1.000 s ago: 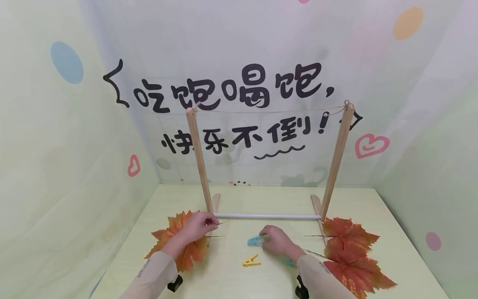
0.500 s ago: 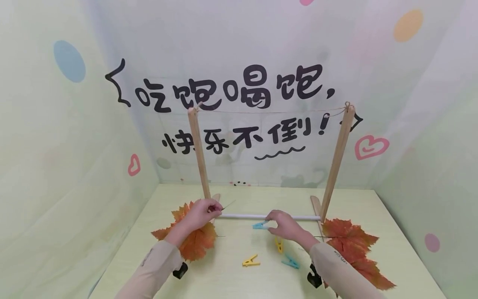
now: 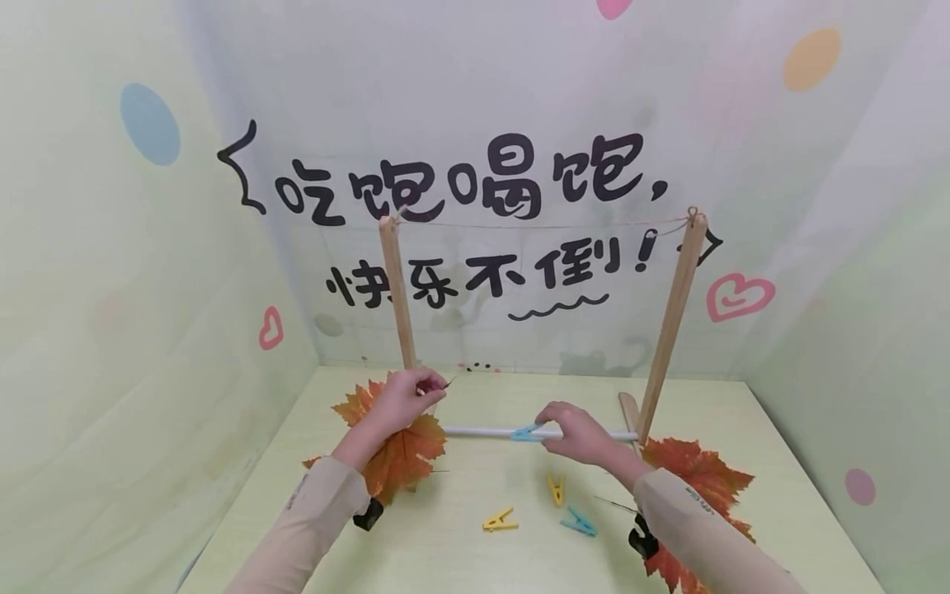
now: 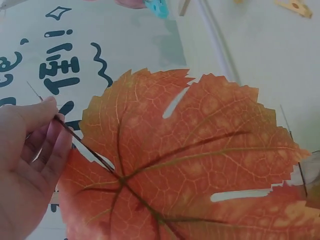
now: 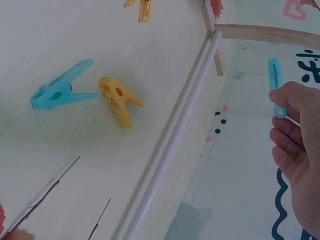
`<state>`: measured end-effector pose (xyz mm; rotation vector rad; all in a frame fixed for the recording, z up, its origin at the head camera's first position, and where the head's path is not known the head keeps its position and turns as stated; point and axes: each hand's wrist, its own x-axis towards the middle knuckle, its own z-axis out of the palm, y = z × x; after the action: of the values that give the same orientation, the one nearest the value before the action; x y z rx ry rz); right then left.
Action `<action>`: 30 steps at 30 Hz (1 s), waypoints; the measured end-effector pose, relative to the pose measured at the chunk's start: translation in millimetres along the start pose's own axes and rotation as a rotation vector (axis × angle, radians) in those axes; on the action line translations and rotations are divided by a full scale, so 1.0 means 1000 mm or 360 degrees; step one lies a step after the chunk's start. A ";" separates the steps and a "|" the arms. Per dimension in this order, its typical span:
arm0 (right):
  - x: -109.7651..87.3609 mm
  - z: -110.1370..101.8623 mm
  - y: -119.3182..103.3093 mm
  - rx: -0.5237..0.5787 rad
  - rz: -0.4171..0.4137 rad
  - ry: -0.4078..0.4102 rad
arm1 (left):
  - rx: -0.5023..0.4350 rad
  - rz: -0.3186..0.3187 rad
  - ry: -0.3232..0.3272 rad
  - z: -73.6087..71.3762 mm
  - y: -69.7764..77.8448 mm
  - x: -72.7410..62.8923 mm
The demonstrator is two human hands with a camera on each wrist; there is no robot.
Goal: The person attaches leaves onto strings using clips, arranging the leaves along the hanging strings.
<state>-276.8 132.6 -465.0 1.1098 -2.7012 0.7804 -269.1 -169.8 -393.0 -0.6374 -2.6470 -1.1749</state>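
Note:
My left hand [image 3: 404, 400] pinches the dark stem of an orange maple leaf [image 4: 190, 155], whose blade hangs below the hand in the left wrist view. Between thumb and fingers, my right hand [image 3: 582, 437] holds a light blue clothespin [image 5: 275, 72]. Both hands are raised off the table near a white rod [image 3: 482, 431], which joins two wooden posts [image 3: 674, 330]. A thin twine [image 3: 534, 225] is strung between the post tops, above both hands. On the table lie another blue clothespin [image 3: 579, 521] and two yellow clothespins [image 3: 500, 520], [image 5: 120, 100].
Red-orange maple leaves [image 3: 693, 474] lie at the right of the table, partly hidden by the right sleeve. Another leaf stem shows under the left hand's leaf. Behind the frame stands a pale backdrop [image 3: 475, 82] with black lettering.
My left hand has lifted the maple leaf upward and slightly right. My right hand has risen with the blue clothespin and shifted right, uncovering a yellow and a blue clothespin on the table.

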 end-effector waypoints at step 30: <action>-0.007 -0.030 -0.007 -0.0118 0.0002 -0.0056 | -0.0389 -0.0035 0.0565 -0.054 0.065 0.065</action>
<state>-269.9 147.7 -438.3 1.1162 -2.7355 0.6610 -298.7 -150.6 -291.7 -0.3905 -2.2429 -1.4771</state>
